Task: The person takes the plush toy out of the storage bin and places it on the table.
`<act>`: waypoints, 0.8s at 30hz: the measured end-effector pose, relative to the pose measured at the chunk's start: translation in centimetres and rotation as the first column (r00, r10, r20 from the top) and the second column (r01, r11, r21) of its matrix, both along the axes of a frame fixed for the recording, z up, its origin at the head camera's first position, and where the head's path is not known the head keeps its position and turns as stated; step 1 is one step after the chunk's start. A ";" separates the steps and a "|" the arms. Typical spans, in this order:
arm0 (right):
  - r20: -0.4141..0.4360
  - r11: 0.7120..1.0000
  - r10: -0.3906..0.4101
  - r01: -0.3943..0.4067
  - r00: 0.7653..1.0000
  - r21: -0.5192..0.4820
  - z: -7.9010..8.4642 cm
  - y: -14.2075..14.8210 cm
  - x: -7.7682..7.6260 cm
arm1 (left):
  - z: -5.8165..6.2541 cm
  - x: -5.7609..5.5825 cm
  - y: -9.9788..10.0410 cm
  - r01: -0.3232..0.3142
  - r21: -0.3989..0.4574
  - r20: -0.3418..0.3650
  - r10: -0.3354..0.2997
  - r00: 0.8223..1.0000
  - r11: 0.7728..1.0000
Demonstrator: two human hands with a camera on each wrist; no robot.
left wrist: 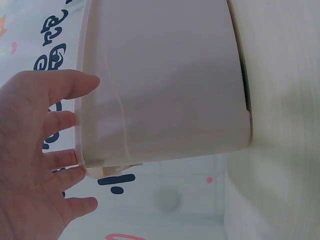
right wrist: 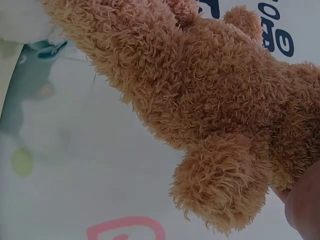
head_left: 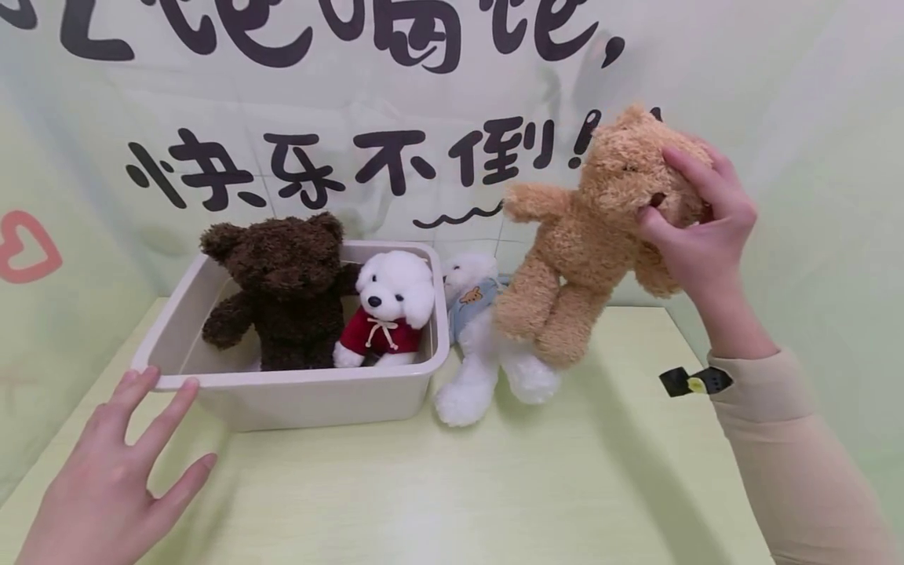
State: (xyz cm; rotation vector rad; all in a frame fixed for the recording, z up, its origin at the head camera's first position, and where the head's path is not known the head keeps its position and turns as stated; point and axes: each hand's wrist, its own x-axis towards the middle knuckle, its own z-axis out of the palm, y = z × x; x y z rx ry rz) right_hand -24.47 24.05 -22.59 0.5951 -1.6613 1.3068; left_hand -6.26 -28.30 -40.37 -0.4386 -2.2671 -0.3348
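Observation:
My right hand grips a light-brown teddy bear by its head, holding it up at the right, tilted, with its legs hanging down. Its fur fills much of the right wrist view. Fingers spread, my left hand has its fingertips at the near-left corner of a whitish plastic bin. Inside the bin sit a dark-brown teddy bear and a white plush dog in a red top. A white plush toy in a blue top leans outside the bin's right side, partly hidden behind the held bear.
The bin stands on a pale wooden table. Behind it hangs a light cloth backdrop with large black characters. A black band is on the right wrist by the beige sleeve.

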 end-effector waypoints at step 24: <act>0.128 0.980 -0.125 0.103 0.984 0.170 -2.7 7.7 0.1 | 0.0 0.3 0.1 -0.036 -0.004 0.039 0.036 0.999 0.999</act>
